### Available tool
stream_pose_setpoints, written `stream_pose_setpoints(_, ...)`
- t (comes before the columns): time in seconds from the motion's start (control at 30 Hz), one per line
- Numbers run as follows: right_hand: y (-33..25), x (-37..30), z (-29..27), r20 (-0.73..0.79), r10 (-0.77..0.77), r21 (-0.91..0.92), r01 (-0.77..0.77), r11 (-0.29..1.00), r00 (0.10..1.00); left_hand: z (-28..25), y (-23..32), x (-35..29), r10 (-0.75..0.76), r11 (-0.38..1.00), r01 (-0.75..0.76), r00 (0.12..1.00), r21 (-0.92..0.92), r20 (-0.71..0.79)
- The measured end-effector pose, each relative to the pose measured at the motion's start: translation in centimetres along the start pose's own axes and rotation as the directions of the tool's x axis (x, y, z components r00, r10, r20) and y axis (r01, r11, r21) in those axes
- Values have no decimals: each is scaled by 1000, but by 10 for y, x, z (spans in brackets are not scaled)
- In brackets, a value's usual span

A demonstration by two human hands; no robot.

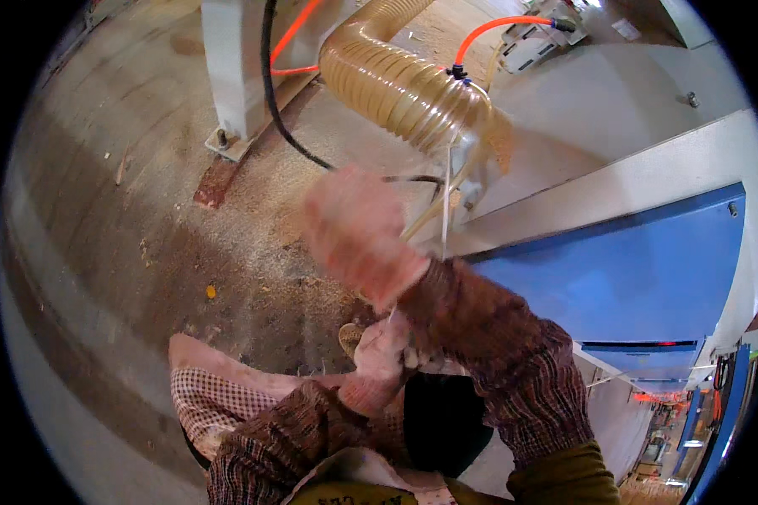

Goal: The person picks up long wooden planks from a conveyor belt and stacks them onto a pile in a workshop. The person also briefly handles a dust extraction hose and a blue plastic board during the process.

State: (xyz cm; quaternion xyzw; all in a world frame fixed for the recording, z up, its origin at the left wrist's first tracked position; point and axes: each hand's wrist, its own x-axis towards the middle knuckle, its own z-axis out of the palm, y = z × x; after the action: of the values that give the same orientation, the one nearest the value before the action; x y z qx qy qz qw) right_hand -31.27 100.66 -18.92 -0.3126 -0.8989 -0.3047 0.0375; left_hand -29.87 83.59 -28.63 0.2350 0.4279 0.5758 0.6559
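My right hand (358, 231), in a pinkish knit glove, is raised in front of me and smeared by motion. Its fingers cannot be made out. Below it, close to my body, my left hand (381, 360) is closed in a similar pale glove. A thin pale end shows at its top, but what it grips is mostly hidden. Beyond my right forearm, a thin white strip (446, 202) hangs in front of the lower end of a ribbed, see-through yellowish hose (404, 93). My right sleeve hides where the strip runs lower down.
A blue panel (623, 269) in a pale machine frame (632, 181) stands close on the right. On the far left is a bolted grey post (234, 76). A black cable (280, 126) crosses toward the hose, and an orange tube (497, 23) arches above. Sawdust covers the floor (126, 252).
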Motion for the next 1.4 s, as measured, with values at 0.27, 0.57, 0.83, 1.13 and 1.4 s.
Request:
stream_pose_setpoints(0.27,48,-80,-78,461,546,859,-505,-79,699,-53,93,-27,-307,613,355,930,-706,202)
stream_pose_setpoints(0.57,62,-127,-103,755,486,638,-663,-391,439,-4,118,13,63,936,16,976,-352,210)
stream_pose_setpoints(0.83,95,-85,-100,-228,336,922,91,377,914,24,159,149,486,572,-662,749,484,451)
stream_pose_setpoints(1.13,39,-38,-83,-187,409,978,129,166,893,60,199,195,-166,884,-60,888,465,430)
stream_pose_setpoints(1.4,27,-40,-111,203,564,978,-197,-72,800,26,134,276,273,363,-718,692,594,669)
